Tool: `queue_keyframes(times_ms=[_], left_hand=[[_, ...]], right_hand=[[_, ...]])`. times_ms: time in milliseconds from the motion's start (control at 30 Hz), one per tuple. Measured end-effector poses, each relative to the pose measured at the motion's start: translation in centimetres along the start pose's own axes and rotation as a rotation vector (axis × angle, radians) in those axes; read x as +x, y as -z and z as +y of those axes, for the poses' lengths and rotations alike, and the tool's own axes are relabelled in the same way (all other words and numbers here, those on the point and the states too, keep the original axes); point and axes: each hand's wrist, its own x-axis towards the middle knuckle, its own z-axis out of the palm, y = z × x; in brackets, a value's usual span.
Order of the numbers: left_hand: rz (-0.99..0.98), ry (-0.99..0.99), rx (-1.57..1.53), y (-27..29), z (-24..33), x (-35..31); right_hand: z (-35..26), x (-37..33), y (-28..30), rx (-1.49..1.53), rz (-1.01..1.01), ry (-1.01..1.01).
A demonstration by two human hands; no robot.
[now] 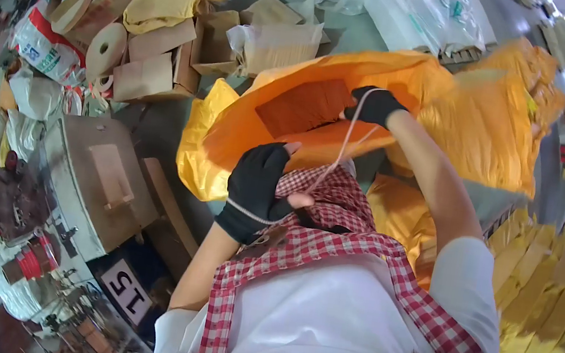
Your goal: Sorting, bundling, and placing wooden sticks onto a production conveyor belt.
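A large orange woven sack (400, 70) gapes in front of me, with a brown, flat-sided block or carton (303, 110) inside. My right hand (375, 107), in a black fingerless glove, is closed over the sack's mouth, a pale string (342, 145) looped across it. From there the string runs down to my left hand (256, 181), gloved the same way and set by the sack's near rim. Its fingers are curled, its thumb lies by the string, and a strand circles the wrist.
Filled orange sacks (495, 124) stand at the right, above stacked yellow packets (543, 288). Left are opened cardboard boxes (149, 69), a paper roll (106, 51) and a metal-topped cabinet (80, 183) beside machinery (9, 198). Clear plastic-wrapped goods (417, 10) lie at the back.
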Motion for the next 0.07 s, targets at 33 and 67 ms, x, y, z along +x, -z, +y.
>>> queue_keyframes(times_ms=[33, 67], left_hand=[[-0.136, 0.022, 0.054, -2.2, -0.4, 3.8], [-0.246, 0.105, 0.111, -3.8, -2.2, 6.5]], right_hand=[[3.5, 4.2, -1.1, -0.113, -0.123, 0.008], [1.0, 6.0, 2.5, -0.307, -0.335, 0.052]])
